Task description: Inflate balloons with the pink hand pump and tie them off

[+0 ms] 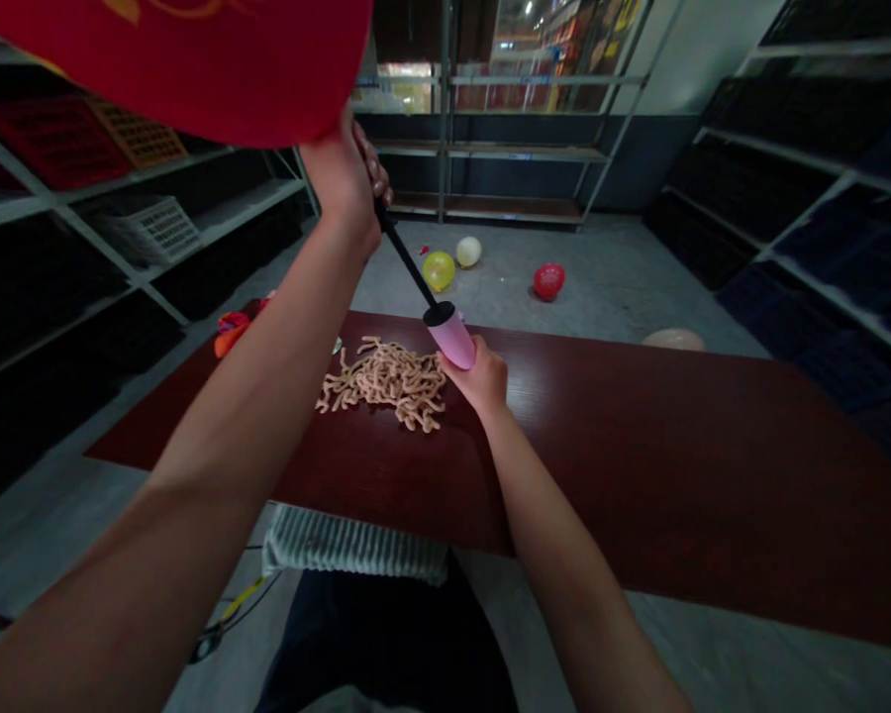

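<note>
A big red balloon (pixel 193 59) fills the upper left, its neck down at my left hand (pixel 346 178). That hand is closed round the neck and the tip of a black pump rod (pixel 405 257). The rod slants down into a pink pump barrel (pixel 454 339), which my right hand (pixel 481 378) grips just above a dark red table (pixel 639 446). A heap of limp pale pink balloons (pixel 386 381) lies on the table beside my right hand.
On the grey floor beyond the table lie a yellow balloon (pixel 439 269), a cream balloon (pixel 468 251), a red balloon (pixel 548 280) and a pale one (pixel 673 340). Orange balloons (pixel 230 332) sit at the table's left end. Metal shelving lines both sides and the back.
</note>
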`<state>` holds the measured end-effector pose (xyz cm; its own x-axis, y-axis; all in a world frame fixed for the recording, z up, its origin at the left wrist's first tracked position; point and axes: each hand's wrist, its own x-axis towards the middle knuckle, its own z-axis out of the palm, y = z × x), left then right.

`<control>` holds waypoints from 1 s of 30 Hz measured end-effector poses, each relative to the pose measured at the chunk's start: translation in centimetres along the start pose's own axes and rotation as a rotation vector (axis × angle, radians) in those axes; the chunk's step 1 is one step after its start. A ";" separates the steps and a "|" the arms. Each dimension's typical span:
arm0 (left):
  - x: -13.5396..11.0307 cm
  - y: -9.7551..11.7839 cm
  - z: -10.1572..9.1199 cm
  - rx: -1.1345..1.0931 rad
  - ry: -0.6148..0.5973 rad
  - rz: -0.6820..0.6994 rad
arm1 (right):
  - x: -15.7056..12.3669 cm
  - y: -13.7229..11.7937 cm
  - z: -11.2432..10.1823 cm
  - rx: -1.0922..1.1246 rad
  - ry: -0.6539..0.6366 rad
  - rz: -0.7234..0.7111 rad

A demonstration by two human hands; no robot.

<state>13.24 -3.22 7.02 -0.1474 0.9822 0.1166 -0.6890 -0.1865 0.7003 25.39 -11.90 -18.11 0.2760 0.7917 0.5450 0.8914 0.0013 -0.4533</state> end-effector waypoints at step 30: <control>1.0 -6.5 -10.8 0.038 0.260 -0.130 | -0.5 -0.4 -0.1 -0.117 -0.017 -0.132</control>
<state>9.90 -1.31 -5.07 -0.2397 0.9582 -0.1564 -0.6874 -0.0537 0.7243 24.88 -12.35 -18.16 0.1483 0.7992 0.5825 0.9555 0.0361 -0.2929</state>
